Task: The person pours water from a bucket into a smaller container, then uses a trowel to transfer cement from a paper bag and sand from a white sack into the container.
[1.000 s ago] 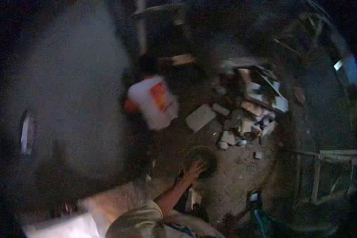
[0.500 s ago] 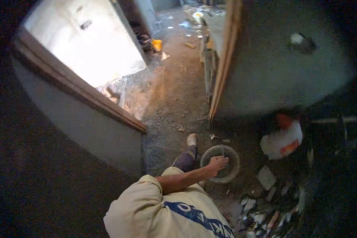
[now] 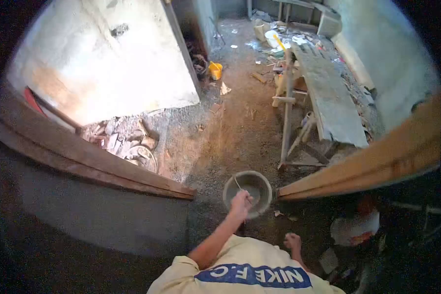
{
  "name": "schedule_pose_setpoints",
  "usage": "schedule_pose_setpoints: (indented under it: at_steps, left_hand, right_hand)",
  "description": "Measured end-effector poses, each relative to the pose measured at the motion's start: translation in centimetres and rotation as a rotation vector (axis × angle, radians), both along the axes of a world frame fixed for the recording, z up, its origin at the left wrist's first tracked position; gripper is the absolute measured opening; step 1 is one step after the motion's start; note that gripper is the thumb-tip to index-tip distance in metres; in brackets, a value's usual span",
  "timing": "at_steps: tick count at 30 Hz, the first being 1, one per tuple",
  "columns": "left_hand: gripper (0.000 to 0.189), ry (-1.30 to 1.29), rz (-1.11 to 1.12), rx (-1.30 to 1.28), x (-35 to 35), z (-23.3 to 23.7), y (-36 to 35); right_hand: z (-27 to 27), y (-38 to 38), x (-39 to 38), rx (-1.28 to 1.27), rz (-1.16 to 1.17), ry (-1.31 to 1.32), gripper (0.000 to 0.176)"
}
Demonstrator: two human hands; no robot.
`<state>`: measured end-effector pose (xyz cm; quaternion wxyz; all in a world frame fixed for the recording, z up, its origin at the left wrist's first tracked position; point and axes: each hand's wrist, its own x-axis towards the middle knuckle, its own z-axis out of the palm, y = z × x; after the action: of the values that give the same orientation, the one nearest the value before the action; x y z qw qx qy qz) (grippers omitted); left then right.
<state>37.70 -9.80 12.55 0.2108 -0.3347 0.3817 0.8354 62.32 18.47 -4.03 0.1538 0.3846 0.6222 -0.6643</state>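
A grey bucket (image 3: 266,201) hangs in front of my body in the doorway, its wire handle (image 3: 236,182) raised. My left hand (image 3: 241,202) is closed round that handle above the bucket's mouth. The inside looks mostly bare, though my hand hides part of it. Lower right, close to my cream shirt, my right hand (image 3: 293,240) hangs with curled fingers and nothing visible in it, apart from the bucket.
Wooden door frame (image 3: 367,171) pieces flank me on both sides. Ahead, a rough plank table (image 3: 328,93) stands at the right, a yellow bucket (image 3: 215,70) by the left wall. Rubble (image 3: 127,142) lies at left; a white sack (image 3: 355,229) sits at right.
I have moved forward into the doorway, and the bucket has come along in my left hand, now between the frame posts. My right hand has come into view. More of the room ahead shows.
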Motion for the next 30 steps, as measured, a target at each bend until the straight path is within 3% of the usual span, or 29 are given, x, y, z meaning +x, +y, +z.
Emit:
schedule_pose_setpoints:
  at_steps: [2, 4, 6, 9, 12, 14, 17, 18, 19, 21, 22, 24, 25, 27, 29, 30]
  left_hand:
    - [0.006, 0.002, 0.065, 0.019, -3.9, 1.2, -3.0]
    - [0.010, 0.000, 0.189, 0.037, -7.3, 3.0, -4.7]
    - [0.008, 0.020, 0.271, -0.047, -10.6, 4.0, -6.5]
    - [0.014, 0.158, 0.359, 0.007, -14.9, 2.9, -9.5]
    - [0.015, 0.164, 0.486, 0.069, -19.1, 3.7, -11.6]
    - [0.016, 0.071, 0.574, 0.051, -21.2, 8.1, -11.9]
    - [0.018, 0.042, 0.754, 0.029, -24.6, 9.0, -14.1]
    - [0.020, 0.092, 0.797, 0.012, -25.2, 8.9, -14.7]
    - [0.020, 0.070, 0.846, 0.012, -25.2, 8.8, -15.0]
    - [0.026, 0.214, 0.910, -0.052, -26.3, 10.7, -17.2]
    - [0.026, 0.232, 0.955, -0.063, -26.8, 11.5, -18.8]
    - [0.032, 0.344, 1.102, -0.034, -26.9, 12.1, -20.9]
    - [0.032, 0.345, 1.145, -0.034, -27.1, 12.4, -22.0]
    - [0.030, 0.443, 1.220, -0.032, -29.7, 11.8, -24.3]
    - [0.027, 0.440, 1.283, -0.015, -30.9, 11.7, -26.0]
    - [0.025, 0.442, 1.312, -0.004, -31.6, 11.8, -27.8]
  right_hand:
    - [-1.3, 0.8, -6.3, -0.230, -0.110, 0.152, 0.010]
    - [1.5, 1.0, -14.4, -0.322, -0.046, 0.166, 0.011]
    - [6.7, -1.5, -22.7, 0.122, 0.028, 0.031, 0.015]
    - [7.4, -1.4, -31.1, 0.124, 0.083, 0.073, 0.025]
    - [7.7, -1.2, -36.6, 0.113, 0.083, 0.097, 0.023]
    - [6.0, -0.4, -40.1, 0.092, 0.027, 0.120, 0.026]
    - [3.4, 1.7, -46.3, 0.207, 0.374, 0.221, 0.029]
    - [-3.8, 5.5, -48.4, 0.578, 0.741, 0.136, 0.033]
    - [-2.2, 5.9, -50.4, 0.579, 0.795, 0.129, 0.033]
    - [3.3, 3.7, -57.2, -0.050, 0.931, 0.236, 0.032]
    - [4.3, 2.0, -61.0, -0.062, 0.976, 0.254, 0.032]
    - [6.3, -0.2, -68.1, 0.320, 0.865, 0.261, 0.023]
    - [7.9, -1.6, -71.1, 0.322, 0.906, 0.269, 0.023]
    - [9.9, -5.5, -78.3, 0.279, 0.724, 0.148, 0.018]
    - [10.9, -8.0, -83.1, 0.142, 0.751, 0.198, 0.019]
    - [11.3, -10.0, -85.3, 0.197, 0.726, 0.173, 0.019]
